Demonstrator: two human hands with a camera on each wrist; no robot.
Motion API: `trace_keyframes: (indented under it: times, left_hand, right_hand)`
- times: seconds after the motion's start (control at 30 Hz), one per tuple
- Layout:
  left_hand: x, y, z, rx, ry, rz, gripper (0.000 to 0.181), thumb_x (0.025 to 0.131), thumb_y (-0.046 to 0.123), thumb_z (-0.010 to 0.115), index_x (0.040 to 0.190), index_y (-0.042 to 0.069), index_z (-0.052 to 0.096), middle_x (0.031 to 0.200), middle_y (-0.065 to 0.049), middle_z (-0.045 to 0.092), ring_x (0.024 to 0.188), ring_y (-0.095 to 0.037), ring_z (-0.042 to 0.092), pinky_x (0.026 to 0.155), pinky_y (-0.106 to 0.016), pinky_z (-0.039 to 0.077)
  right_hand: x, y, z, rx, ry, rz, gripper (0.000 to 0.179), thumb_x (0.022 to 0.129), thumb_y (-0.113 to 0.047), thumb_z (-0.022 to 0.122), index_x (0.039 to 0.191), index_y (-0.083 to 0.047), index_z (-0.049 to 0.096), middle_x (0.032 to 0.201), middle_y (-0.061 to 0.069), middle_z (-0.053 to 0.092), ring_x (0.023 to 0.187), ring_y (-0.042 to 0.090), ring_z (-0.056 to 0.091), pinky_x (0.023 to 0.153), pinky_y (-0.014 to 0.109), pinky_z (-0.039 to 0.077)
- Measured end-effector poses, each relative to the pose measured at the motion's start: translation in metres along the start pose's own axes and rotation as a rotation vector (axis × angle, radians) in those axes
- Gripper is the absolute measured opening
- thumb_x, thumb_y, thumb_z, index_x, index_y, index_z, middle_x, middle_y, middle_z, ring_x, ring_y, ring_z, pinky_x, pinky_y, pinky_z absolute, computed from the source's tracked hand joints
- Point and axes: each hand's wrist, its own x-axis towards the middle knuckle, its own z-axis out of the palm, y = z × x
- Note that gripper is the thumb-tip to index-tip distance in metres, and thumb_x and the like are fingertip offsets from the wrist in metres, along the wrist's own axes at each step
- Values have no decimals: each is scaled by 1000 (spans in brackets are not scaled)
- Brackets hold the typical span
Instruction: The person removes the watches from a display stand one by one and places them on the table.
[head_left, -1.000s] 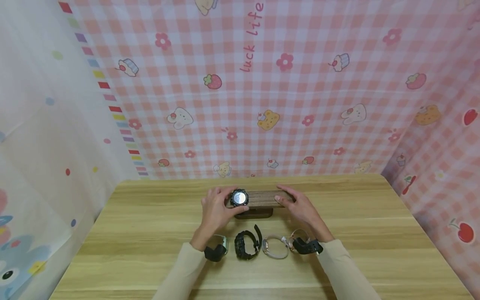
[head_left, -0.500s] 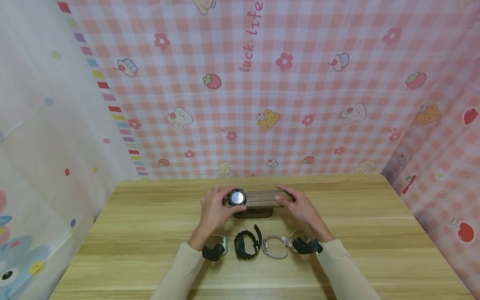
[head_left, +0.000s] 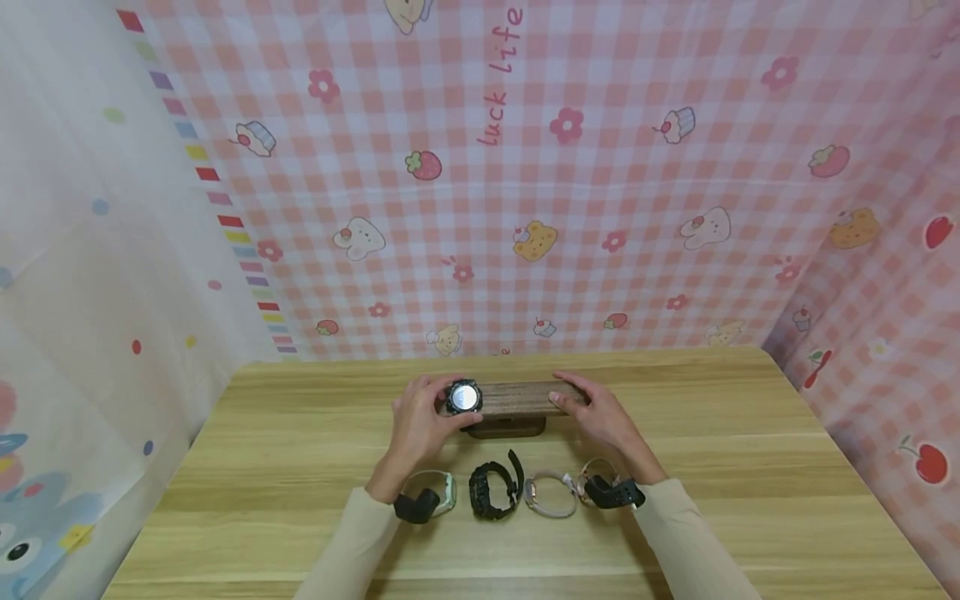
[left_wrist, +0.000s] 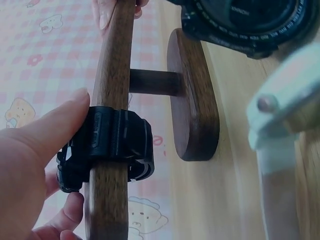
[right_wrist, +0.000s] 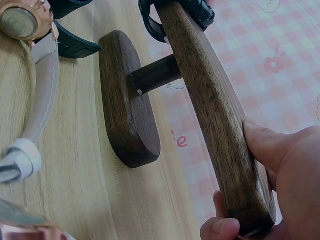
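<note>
A dark wooden T-shaped watch stand (head_left: 517, 398) stands near the back of the table, its crossbar raised on a short post over an oval base (left_wrist: 195, 105). My left hand (head_left: 418, 421) pinches a black round-faced wristwatch (head_left: 464, 397) between thumb and fingers, near the bar's left end. The watch's closed strap loops around the bar, as the left wrist view shows. At the other end, my right hand (head_left: 603, 417) grips the crossbar (right_wrist: 215, 125), thumb on the near side and fingers curled around its tip.
In front of the stand lie a pale green watch (head_left: 450, 492), a second black watch (head_left: 483, 493), a watch with a pale strap (head_left: 551, 512) and a rose-gold one (head_left: 583, 486) beside the right wrist. A checked cloth (head_left: 487, 275) hangs behind the table (head_left: 300, 467).
The left hand and the black watch have slid left along the crossbar, towards its end. The right hand keeps its grip in the same place.
</note>
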Motion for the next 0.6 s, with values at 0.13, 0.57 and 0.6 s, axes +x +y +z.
trace_keyframes:
  times: [0.13,0.57,0.6]
  left_hand:
    - [-1,-5,-2,5,19,2,65,66,39,90,125,21,68,88,0,57,88,-19,49,85,-44,31]
    - [-4,-17,-12,-50,5,-6,63,69,35,90,125,18,67,87,-1,54,87,-22,49,85,-45,29]
    - [-4,-18,-13,-53,5,-6,63,69,34,90,125,17,67,87,-1,55,87,-22,50,86,-46,30]
  right_hand:
    - [-1,-1,0,5,-2,-2,51,98,-33,62,145,-14,52,150,18,45,138,41,40,110,59,31]
    - [0,0,0,-15,8,-15,51,99,-35,61,144,-13,52,150,18,46,138,41,39,110,59,32]
    - [0,0,0,-16,6,-20,51,99,-34,61,144,-13,52,150,18,46,138,42,40,110,59,32]
